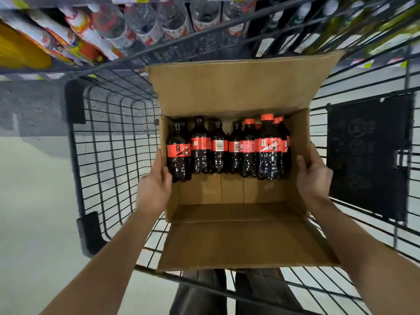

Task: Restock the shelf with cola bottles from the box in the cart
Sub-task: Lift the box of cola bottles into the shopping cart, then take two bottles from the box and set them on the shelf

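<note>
An open cardboard box [234, 192] sits in the black wire cart [109, 142]. Several cola bottles [227, 148] with red labels stand packed against the box's far wall; some have black caps, some red. The near half of the box floor is bare. My left hand [154, 185] grips the box's left wall, thumb inside the rim. My right hand [314, 176] grips the right wall the same way. The shelf [172, 26] with bottles runs along the top of the view, blurred.
The box's flaps stand open, one toward the shelf and one toward me. A black panel [368, 155] hangs on the cart's right side. Pale floor [34, 201] lies left of the cart. Clear and dark bottles fill the shelf.
</note>
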`<action>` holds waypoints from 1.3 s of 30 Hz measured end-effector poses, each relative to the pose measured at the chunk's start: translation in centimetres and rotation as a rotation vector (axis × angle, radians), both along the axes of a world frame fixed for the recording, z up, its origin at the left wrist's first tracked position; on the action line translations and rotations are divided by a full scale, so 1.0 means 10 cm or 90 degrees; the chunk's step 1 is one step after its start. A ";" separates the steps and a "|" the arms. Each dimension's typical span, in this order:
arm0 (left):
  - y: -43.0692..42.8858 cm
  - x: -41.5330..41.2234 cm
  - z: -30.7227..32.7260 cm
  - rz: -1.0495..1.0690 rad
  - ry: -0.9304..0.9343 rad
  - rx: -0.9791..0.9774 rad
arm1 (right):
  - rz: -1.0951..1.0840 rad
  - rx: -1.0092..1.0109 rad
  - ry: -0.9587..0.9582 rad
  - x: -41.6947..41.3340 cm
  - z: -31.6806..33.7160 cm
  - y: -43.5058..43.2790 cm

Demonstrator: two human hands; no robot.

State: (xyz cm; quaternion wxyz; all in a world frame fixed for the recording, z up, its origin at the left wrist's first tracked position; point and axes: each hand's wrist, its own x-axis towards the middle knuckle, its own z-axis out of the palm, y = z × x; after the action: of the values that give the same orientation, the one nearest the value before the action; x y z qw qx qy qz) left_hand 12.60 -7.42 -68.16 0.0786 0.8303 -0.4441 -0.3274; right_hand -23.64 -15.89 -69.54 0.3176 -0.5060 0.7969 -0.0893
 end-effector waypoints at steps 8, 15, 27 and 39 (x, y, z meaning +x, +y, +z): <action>0.03 -0.01 0.01 0.007 0.013 0.033 | -0.006 0.065 -0.018 0.04 0.06 -0.02; -0.21 -0.25 0.34 0.033 -0.105 -0.112 | -0.084 0.033 0.010 0.14 0.40 -0.22; -0.80 -0.33 0.18 -0.138 -0.239 0.268 | 0.067 0.085 -0.015 0.78 0.50 -0.29; -0.56 -0.46 0.08 0.015 -0.109 0.050 | 0.063 0.142 -0.049 0.77 0.36 -0.30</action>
State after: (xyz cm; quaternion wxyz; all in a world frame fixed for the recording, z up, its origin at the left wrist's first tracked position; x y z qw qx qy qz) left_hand 7.96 -13.01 -67.39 0.0117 0.8629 -0.4260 -0.2716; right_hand -15.93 -18.90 -65.93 0.4064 -0.5022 0.7633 -0.0037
